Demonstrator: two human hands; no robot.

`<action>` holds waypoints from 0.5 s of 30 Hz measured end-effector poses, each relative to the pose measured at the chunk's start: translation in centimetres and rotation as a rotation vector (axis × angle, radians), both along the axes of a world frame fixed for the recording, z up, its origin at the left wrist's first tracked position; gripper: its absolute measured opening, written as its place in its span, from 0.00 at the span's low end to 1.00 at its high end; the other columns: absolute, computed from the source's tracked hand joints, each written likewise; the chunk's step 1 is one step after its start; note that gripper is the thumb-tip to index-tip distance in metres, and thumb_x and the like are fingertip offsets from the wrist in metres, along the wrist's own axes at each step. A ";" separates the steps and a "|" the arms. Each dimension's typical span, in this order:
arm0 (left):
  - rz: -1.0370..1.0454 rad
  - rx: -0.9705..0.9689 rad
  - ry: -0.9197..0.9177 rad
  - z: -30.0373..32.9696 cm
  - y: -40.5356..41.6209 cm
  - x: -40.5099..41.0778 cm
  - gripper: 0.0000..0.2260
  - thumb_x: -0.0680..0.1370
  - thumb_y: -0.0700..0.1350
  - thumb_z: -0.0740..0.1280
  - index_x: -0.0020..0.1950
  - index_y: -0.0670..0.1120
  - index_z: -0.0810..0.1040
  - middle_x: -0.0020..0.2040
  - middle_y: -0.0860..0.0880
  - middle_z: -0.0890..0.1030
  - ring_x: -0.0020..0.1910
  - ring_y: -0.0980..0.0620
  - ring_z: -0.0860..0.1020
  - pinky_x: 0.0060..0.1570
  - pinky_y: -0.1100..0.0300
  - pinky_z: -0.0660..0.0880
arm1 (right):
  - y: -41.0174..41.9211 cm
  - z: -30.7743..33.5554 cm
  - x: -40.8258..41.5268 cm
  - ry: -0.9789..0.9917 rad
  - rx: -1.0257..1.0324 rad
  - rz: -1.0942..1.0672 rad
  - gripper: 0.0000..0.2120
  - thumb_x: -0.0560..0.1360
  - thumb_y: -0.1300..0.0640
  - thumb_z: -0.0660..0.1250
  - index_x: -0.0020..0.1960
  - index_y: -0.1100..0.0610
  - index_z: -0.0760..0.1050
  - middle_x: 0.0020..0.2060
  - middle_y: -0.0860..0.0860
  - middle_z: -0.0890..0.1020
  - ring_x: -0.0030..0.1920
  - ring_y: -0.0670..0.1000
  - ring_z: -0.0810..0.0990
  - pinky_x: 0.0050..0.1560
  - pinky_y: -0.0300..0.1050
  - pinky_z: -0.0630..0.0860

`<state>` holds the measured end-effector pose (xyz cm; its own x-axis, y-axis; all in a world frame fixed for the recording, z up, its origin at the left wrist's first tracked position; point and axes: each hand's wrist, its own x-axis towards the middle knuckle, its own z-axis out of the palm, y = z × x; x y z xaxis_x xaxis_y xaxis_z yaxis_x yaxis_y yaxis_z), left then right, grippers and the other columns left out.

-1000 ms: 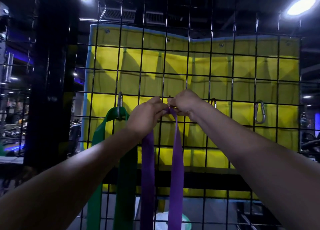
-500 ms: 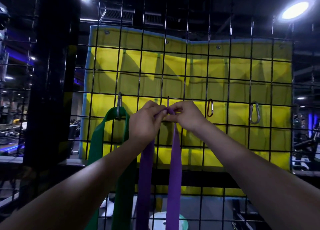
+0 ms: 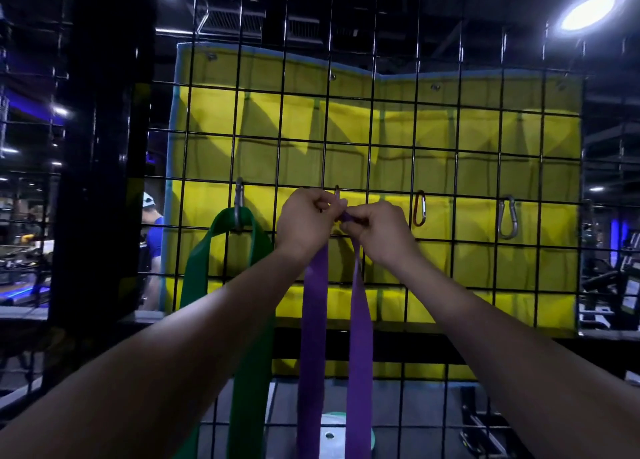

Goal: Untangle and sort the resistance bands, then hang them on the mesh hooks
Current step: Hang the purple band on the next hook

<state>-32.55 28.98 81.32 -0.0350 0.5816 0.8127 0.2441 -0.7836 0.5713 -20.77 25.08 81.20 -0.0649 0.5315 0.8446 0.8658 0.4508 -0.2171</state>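
purple band [image 3: 313, 320]: loop top at mesh hook [image 3: 336, 191] (two tails down) | green band [image 3: 197, 271]: hung on carabiner [image 3: 238, 205]

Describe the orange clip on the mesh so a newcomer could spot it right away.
Find the black wire mesh in front of the yellow mat. A row of carabiners hangs along one horizontal wire; the orange carabiner is just beside the right hand. It hangs empty and is coloured, unlike the silver carabiner further along.

You are looking at a mesh panel [image 3: 372, 140] of thin dark metal wire with a slight sheen. Behind it hangs a yellow mat [image 3: 485, 140], matt padded cloth with metal eyelets. The purple band [image 3: 313, 320] and green band [image 3: 197, 271] look like smooth, matt rubber. The right carabiner [image 3: 506, 217] is shiny bare metal; the orange carabiner [image 3: 419, 208] looks glossy-coated.
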 end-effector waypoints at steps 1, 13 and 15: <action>-0.002 -0.016 0.006 0.2 0.1 0.1 0.05 0.74 0.48 0.69 0.41 0.48 0.80 0.39 0.48 0.82 0.39 0.52 0.79 0.43 0.55 0.76 | 0.1 0.0 -0.2 0.006 0.013 -0.016 0.09 0.75 0.59 0.66 0.51 0.57 0.83 0.42 0.58 0.84 0.46 0.58 0.80 0.50 0.48 0.75; 0.032 -0.069 0.190 1.4 0.6 -0.1 0.10 0.77 0.43 0.64 0.35 0.46 0.76 0.37 0.42 0.80 0.37 0.44 0.76 0.38 0.55 0.71 | 0.6 1.9 -1.4 -0.255 0.059 -0.438 0.11 0.77 0.62 0.62 0.53 0.55 0.81 0.47 0.57 0.82 0.49 0.59 0.80 0.42 0.44 0.73; 0.072 -0.037 0.225 1.4 0.5 -0.1 0.08 0.77 0.43 0.64 0.38 0.44 0.78 0.43 0.39 0.81 0.44 0.40 0.78 0.41 0.53 0.74 | 0.9 1.7 -1.4 -0.233 0.047 -0.438 0.11 0.76 0.63 0.61 0.52 0.56 0.80 0.46 0.58 0.83 0.48 0.59 0.80 0.42 0.45 0.74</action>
